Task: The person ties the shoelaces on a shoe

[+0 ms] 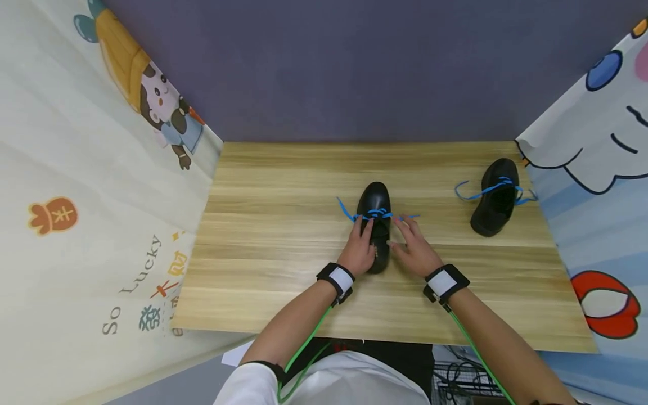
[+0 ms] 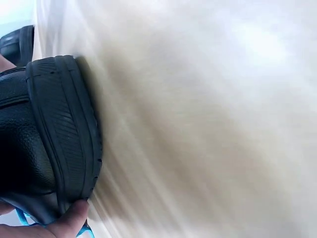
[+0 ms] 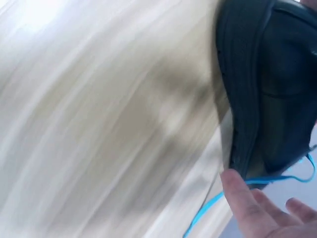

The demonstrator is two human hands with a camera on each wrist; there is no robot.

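Right now the person's left hand (image 1: 358, 247) and right hand (image 1: 416, 249) flank a black shoe (image 1: 376, 211) on the desk (image 1: 283, 225), heel toward them. Its blue lace (image 1: 377, 214) is threaded across the eyelets, but both ends trail loose to either side, so I'd judge the lacing done and the bow not yet tied. Left fingers reach up onto the lace crossing; whether they pinch it I cannot tell. The right hand lies open, fingers straight, its fingertips just short of the lace end. A second shoe (image 1: 496, 197) sits well off beyond the right hand.
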